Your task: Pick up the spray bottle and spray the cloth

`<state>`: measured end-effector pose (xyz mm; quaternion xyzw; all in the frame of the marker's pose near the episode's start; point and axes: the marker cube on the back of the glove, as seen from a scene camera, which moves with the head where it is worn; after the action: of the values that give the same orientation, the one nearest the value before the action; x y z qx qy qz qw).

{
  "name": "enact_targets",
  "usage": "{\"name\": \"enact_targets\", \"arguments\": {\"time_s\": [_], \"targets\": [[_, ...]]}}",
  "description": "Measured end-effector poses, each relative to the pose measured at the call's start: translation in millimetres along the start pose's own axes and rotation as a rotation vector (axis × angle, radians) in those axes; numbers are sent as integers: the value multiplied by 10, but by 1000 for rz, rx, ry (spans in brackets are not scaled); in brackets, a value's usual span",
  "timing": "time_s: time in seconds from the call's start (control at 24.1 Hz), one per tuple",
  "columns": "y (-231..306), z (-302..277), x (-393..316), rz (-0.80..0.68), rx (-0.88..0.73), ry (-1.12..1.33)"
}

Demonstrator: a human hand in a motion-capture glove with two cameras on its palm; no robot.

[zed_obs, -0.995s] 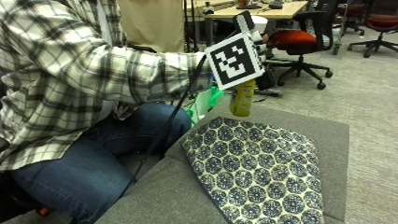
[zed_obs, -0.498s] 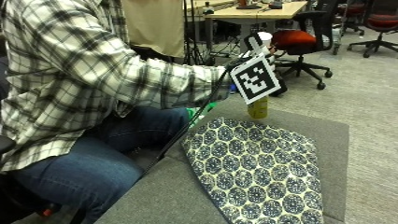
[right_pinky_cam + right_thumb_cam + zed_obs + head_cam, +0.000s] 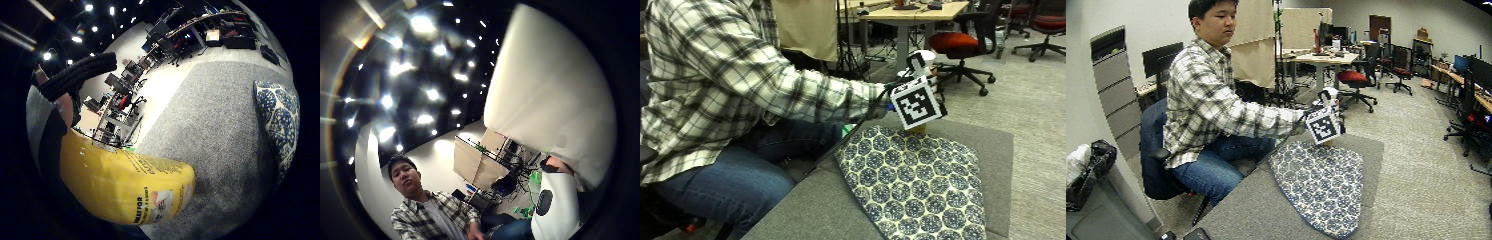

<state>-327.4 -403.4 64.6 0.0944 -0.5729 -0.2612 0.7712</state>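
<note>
Gripped round its yellow body, the spray bottle (image 3: 125,187) sits against the palm of the right hand (image 3: 916,82); in the little-finger palm view the bottle fills the near part of the picture with a gloved finger (image 3: 77,75) curling over it, so I judge the fingers wrapped round it, though the outside view hides them behind the marker. In that outside view only a strip of yellow shows under the hand, at the far edge of the cloth (image 3: 919,185), and the white spray head (image 3: 923,56) stands above the hand. Whether the base rests on the table or has just left it I cannot tell.

As a judgement, the bottle is a stiff plastic one, smooth and a little slippery under a glove, and its weight hangs on how full it is, which the pictures do not show. The neck just under the white head looks like the best place to hold it, so that a finger can reach the trigger; a hold low on the body would carry it but leave the trigger out of reach.

The cloth is soft, patterned blue and white, and lies flat on the grey table (image 3: 806,210), spread from near the bottle toward the camera. It would probably shift or wrinkle if brushed. A person in a checked shirt (image 3: 720,80) sits on a chair at the table's side, arm stretched out to the bottle.
</note>
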Motion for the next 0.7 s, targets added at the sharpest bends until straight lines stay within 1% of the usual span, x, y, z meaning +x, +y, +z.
{"name": "enact_targets", "arguments": {"time_s": [0.25,0.41,0.7], "targets": [[33,-1,121,16,-70,98],[35,17,7,41,-95,21],[69,-11,-63,55,-149,47]]}}
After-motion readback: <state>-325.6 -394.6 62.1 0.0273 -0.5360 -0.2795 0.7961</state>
